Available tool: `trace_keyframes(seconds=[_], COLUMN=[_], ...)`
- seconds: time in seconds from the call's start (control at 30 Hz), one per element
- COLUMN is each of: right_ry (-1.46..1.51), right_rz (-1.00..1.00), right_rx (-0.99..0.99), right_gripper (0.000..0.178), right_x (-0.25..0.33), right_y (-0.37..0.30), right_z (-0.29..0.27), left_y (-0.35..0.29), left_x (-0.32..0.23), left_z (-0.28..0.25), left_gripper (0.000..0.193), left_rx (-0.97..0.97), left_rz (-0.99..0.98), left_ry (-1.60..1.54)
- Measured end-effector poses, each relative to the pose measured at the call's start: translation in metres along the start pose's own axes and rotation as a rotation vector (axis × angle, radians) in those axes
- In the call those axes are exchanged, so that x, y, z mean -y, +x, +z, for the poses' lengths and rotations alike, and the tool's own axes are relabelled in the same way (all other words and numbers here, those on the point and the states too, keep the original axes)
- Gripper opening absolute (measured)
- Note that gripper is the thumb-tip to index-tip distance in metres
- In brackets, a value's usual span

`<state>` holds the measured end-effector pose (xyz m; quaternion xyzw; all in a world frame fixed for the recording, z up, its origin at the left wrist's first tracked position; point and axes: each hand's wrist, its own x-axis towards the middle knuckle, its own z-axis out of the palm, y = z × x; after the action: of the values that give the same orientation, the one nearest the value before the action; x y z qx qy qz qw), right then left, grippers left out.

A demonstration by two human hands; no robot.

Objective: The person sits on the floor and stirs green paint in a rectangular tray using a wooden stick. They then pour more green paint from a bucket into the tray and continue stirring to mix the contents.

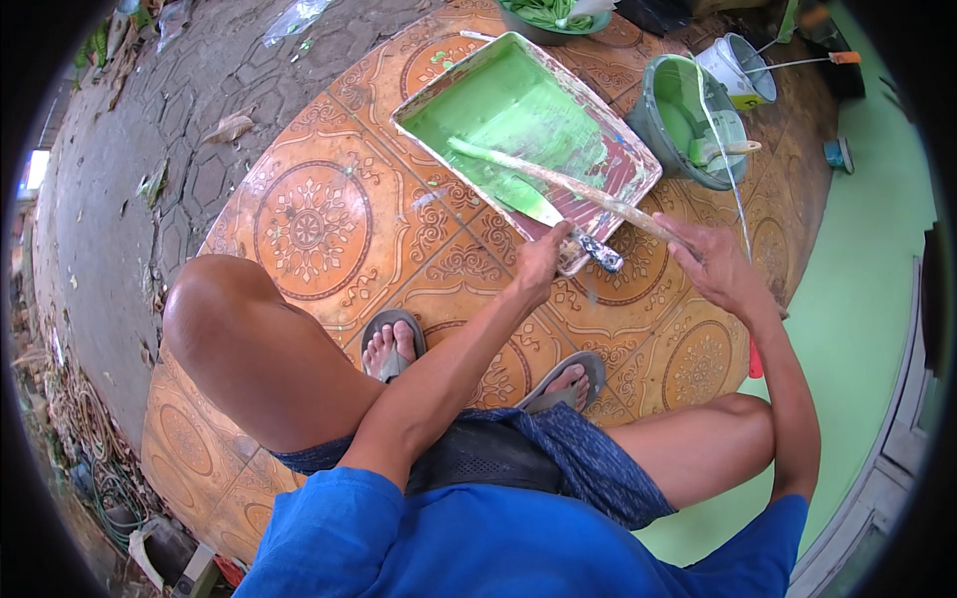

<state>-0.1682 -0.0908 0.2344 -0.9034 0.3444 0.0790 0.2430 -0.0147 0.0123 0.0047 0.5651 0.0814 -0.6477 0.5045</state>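
Both my hands are at the near side of a rectangular paint tray with light green paint spread in it. My left hand is closed on a paint scraper at the tray's near edge. The scraper's blade is smeared green, and its dark, paint-spotted handle sticks out to the right of my fingers. My right hand grips a long wooden stick. The stick slants across the tray, and its green-coated far end lies over the paint.
Right of the tray stands a grey bucket of green paint, with a paintbrush at its rim. Behind it is a white pail. A green bowl sits at the far edge. The green wall bounds the tiled floor on the right.
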Motion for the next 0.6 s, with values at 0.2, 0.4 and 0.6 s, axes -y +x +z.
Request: trace_keyframes(seconds=[0.2,0.4,0.6], right_ry=[-0.057,-0.114,-0.002], right_rz=[0.088,0.079,-0.044], right_rx=[-0.142,-0.193,-0.208], right_gripper=[0.039,0.037,0.037], right_x=[-0.031,-0.040,-0.030], right_y=[0.011,0.029,0.032], right_z=[0.008,0.019,0.010], left_y=[-0.001,-0.014,0.002], left_x=[-0.001,-0.010,0.005], left_z=[0.003,-0.001,0.008], left_gripper=[0.039,0.040,0.044], left_rx=[-0.036,0.035,-0.108], left_rz=[-0.019,0.004,0.065], left_ry=[0.015,-0.073,0.144])
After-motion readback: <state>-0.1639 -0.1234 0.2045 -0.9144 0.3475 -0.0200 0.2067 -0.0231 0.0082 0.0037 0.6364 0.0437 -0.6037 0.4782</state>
